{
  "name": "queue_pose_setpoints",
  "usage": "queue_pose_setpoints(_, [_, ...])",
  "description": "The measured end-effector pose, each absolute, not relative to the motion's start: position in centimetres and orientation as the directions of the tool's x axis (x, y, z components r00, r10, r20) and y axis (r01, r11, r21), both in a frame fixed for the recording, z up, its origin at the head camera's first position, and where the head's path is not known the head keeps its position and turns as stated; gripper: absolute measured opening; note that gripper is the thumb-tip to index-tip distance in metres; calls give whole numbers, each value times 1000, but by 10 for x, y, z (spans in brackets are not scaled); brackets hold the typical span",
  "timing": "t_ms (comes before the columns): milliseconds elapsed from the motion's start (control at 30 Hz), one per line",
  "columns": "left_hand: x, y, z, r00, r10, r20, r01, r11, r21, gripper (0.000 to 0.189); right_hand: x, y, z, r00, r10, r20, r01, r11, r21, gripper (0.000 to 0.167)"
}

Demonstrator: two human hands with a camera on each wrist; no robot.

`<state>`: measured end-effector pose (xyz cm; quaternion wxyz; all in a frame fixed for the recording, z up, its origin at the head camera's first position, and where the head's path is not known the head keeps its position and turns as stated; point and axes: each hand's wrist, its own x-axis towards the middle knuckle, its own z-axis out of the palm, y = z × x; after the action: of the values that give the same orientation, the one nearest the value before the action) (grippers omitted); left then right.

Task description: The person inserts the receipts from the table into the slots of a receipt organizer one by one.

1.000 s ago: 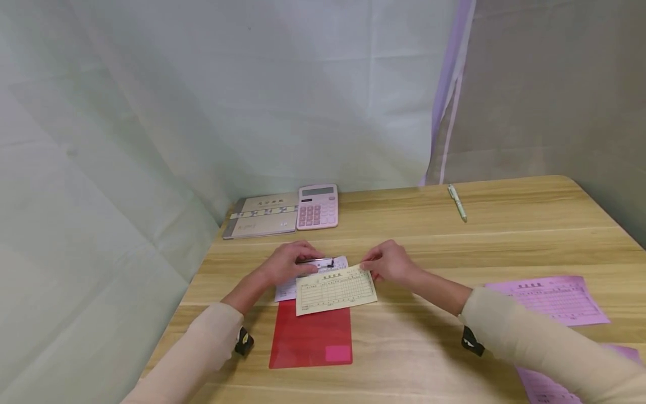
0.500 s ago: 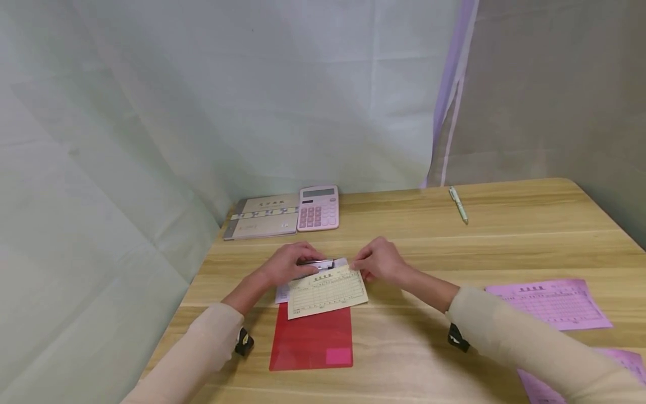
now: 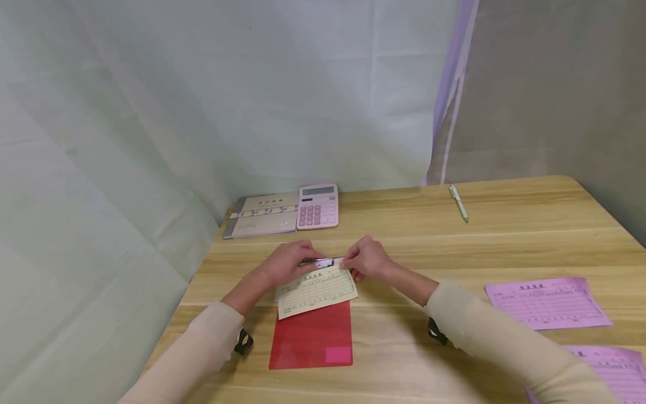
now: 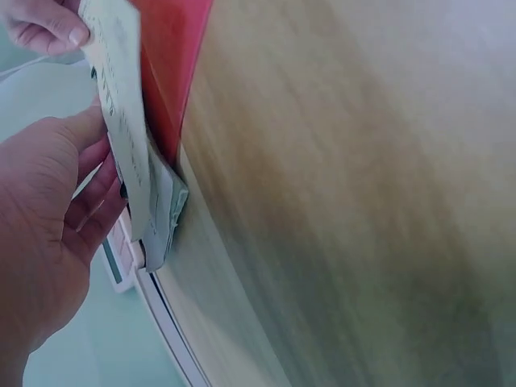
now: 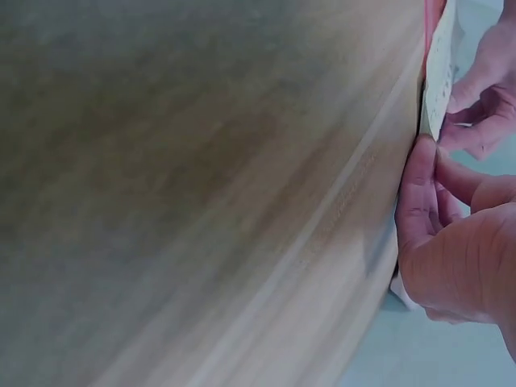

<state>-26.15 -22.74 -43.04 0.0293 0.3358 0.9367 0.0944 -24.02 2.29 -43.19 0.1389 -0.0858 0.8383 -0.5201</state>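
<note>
A red clipboard (image 3: 313, 342) lies on the table with a metal clip (image 3: 326, 262) at its far end. My left hand (image 3: 290, 264) grips that clip, thumb toward me and fingers behind it. Between thumb and fingers, my right hand (image 3: 367, 258) pinches the upper right corner of a pale yellow printed form (image 3: 320, 292). The form slants over the upper part of the board, its top edge close below the clip. Beneath it are paler papers (image 4: 167, 214), mostly covered. In the right wrist view, the right fingertips (image 5: 423, 157) meet at the form's corner.
Behind the hands, a pink calculator (image 3: 318, 206) stands beside a grey-beige notebook (image 3: 264, 216). A pen (image 3: 458, 203) lies near the far edge of the table (image 3: 404, 342). To the right are a pink form (image 3: 550, 303) and another pink form (image 3: 615, 370). Curtains hang behind.
My right hand has moved left with the yellow form, bringing it further over the clipboard and closer under the clip. The left hand has stayed at the clip.
</note>
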Motion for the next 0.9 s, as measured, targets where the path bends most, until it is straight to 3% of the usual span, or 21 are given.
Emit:
queue_pose_setpoints(233, [-257,-223,-429,-778,628,11,625,771,122,32,-242,23,-431,-940,-310,-144,-16,460,-888,7])
queue_pose_setpoints(633, [-256,-226,-430,-740,666,94,673,729,127,26,-244,22,-430,-933,-331,-141,-49,504,-862,10])
queue_pose_setpoints(900, [-256,-226,-432,-752,653,97,660,741,127,25,-246,21,-430,-930,-333,-158,-41,521,-853,14])
